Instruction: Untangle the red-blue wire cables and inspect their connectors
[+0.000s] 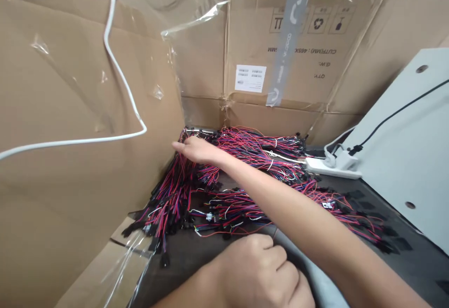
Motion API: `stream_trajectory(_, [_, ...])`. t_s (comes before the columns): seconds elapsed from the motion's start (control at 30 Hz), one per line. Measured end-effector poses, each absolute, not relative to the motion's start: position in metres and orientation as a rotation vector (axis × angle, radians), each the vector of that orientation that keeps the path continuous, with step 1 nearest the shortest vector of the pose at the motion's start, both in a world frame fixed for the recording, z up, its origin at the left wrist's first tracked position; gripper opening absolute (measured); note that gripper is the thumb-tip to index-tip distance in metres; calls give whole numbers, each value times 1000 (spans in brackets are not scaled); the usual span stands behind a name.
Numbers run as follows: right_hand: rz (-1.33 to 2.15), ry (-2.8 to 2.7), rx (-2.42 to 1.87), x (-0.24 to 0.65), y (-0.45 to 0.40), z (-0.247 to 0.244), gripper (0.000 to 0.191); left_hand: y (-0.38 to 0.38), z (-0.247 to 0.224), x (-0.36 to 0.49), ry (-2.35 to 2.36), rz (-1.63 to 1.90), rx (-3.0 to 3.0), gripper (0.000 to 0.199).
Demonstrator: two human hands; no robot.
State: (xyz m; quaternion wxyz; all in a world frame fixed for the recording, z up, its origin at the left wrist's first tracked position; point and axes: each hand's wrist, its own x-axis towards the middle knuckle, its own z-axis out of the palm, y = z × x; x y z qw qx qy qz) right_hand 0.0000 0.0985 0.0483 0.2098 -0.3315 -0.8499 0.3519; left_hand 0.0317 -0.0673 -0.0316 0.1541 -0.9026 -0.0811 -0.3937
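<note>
Long bundles of red, blue and black wires [242, 154] with black connectors lie on a dark surface. My right hand [196, 149] reaches across to the back left end of the wires, fingers closed over or beside them; what is inside the grip cannot be made out. In the lower middle, my left hand [264, 273] is closed in a fist, crossed under my right forearm, its palm side hidden. Nearer bundles [228, 210] spread between both hands, and another pile [171, 200] leans along the left side.
Cardboard walls [203, 55] with clear tape stand behind and at left. A white cable [121, 74] runs down the left cardboard. At right are a white power strip [333, 168] with plugs and a pale panel [407, 144]. Grey cloth [312, 270] shows below my right forearm.
</note>
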Motion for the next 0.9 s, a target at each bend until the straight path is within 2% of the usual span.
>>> stream_trajectory(0.07, [731, -2375, -977, 31, 92, 51, 16, -67, -30, 30, -248, -1123, -2604, 19])
stream_trajectory(0.2, [595, -2516, -953, 111, 58, 36, 20, -65, -23, 21, -355, -938, -2811, 21])
stream_trajectory(0.27, [478, -2690, -851, 149, 36, 20, 15, -59, -14, 14, -670, -775, -2886, 15])
stream_trajectory(0.33, [258, -2772, -929, 182, 16, 5, 16, -51, -5, 5, -1060, -560, -2862, 7])
stream_trajectory(0.4, [155, -2732, -1031, 208, 2, -7, 17, -41, 0, -1, -1340, -366, -2761, 11])
stream_trajectory(0.57, [170, -2677, -1186, 242, -12, -13, 13, -26, 0, -11, -1444, -72, -2875, 15])
stream_trajectory(0.83, [475, -2527, -1336, 241, -5, -18, 10, -22, 17, -22, -1628, -79, -3030, 10])
stream_trajectory(0.9, [486, -2558, -1357, 239, -3, -12, 10, -18, 19, -26, -1676, -196, -3042, 14])
